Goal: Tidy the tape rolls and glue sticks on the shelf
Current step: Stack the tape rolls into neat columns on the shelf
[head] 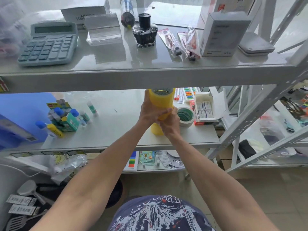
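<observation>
Two hands meet around a stack of yellow tape rolls (162, 100) lifted just under the edge of the upper shelf (150, 79). The left hand (148, 109) wraps the stack's left side, its grip clamped on the rolls, while the right hand (169, 121) cups the bottom from beneath, its grip also closed on the stack; holding from side and base like this probably keeps the loose rolls lined up so none slides off. Below the hands another yellow roll (156, 130) stands on the middle shelf (116, 127), partly hidden by the right wrist, and it seems the likely spot for the stack to come down. Just right of the hands lies a white tape roll (185, 116) with a green core, flat on the shelf and near a small open box (205, 108). Well apart to the left, the glue sticks (66, 117) are still untidy: several stand bunched in a green carton, a yellow one (55, 130) lies on its side in front, and one more (92, 107) lies farther back. Judging from this, the tapes are being gathered at the right and the glue remains to be sorted. The upper shelf carries a calculator (48, 44) and an ink bottle (145, 32), which play no part.
</observation>
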Motion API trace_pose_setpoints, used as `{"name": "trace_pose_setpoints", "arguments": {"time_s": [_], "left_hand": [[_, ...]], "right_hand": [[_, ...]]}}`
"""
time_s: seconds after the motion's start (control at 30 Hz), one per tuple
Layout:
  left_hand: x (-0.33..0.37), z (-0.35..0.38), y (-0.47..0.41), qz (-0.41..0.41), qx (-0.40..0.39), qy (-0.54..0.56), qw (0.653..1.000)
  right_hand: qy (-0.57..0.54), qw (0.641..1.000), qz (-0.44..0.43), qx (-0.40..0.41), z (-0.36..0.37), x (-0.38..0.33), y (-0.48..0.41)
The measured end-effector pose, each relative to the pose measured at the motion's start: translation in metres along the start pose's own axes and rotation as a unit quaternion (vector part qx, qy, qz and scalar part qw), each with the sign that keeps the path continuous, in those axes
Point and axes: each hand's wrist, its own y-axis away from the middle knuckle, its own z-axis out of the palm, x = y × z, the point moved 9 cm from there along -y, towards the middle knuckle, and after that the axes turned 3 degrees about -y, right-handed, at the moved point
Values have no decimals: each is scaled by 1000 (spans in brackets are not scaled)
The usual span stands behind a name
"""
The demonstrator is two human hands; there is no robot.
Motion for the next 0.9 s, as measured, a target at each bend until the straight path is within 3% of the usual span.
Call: {"name": "trace_pose_setpoints", "arguments": {"time_s": [0.57,0.7,0.8,0.9], "left_hand": [[-18,-3,-2,-33,-4,-29,999],[-16,-4,1,-36,-19,-36,999],[-17,-4,5,-28,-48,-38,998],[-38,-13,14,-61,-77,-64,993]], "right_hand": [[3,1000,-10,-3,6,-5,6],[155,987,24,-29,19,2,16],[282,951,97,-78,27,16,30],[371,913,101,-136,36,11,42]]}}
